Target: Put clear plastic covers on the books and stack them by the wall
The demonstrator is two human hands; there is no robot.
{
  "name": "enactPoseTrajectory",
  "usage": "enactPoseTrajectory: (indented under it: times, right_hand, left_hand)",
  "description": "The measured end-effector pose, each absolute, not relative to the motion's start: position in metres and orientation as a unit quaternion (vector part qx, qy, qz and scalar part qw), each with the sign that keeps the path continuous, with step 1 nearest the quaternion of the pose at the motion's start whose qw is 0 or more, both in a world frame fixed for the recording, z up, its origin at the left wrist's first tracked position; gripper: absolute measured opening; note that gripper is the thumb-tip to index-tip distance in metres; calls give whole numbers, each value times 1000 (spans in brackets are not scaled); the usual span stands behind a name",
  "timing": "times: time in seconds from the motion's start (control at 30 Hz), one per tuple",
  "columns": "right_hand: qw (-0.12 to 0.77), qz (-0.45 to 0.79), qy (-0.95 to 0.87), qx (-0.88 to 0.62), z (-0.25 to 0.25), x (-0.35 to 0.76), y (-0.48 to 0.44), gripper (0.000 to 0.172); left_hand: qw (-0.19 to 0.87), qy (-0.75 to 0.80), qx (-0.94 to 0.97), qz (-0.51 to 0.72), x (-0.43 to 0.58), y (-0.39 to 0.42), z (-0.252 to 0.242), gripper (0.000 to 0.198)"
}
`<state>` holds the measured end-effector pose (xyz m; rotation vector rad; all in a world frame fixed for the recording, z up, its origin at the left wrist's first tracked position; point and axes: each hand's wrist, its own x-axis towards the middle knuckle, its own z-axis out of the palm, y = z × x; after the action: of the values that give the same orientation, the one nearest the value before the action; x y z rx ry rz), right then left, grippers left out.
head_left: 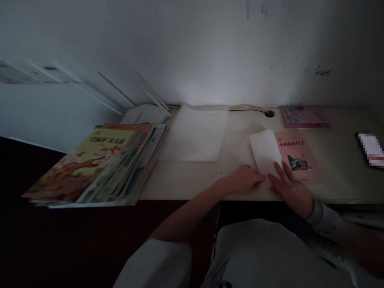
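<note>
A pink picture book lies on the desk with a white sheet of paper over the left part of its cover. The sheet's left edge stands slightly off the desk. At the sheet's lower left edge, my left hand is closed, its fingertips pinching the paper there. My right hand rests flat with fingers apart, across the sheet's lower right edge and the book's cover. Whether the sheet is joined to the book cannot be seen.
A tall stack of books overhangs the desk's front left edge. Left of centre lies a large white sheet. Pink booklets rest by the wall, near a cable hole. A phone is at far right.
</note>
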<state>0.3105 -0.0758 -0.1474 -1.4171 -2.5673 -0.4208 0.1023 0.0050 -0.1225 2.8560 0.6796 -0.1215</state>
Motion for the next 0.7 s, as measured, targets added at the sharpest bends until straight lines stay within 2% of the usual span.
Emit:
enactPoseTrajectory:
  times: [0.13, 0.23, 0.4, 0.53, 0.7]
  right_hand:
    - [61, -155, -855, -492, -147, 308, -76, 38]
    - [76, -138, -857, -491, -147, 308, -73, 47]
    - [97, -119, -858, -490, -147, 305, -71, 55]
    - [78, -138, -846, -509, -145, 299, -73, 51]
    - [78, -152, -832, -528, -141, 291, -74, 47]
  left_hand:
    - [121, 238, 963, -34, 102, 1, -122, 14]
    - [133, 266, 955, 4, 101, -5, -123, 19]
    - [105, 437, 883, 137, 98, -15, -142, 41]
    - [124, 464, 870, 111, 91, -21, -155, 57]
    - [117, 433, 891, 71, 87, -25, -155, 60]
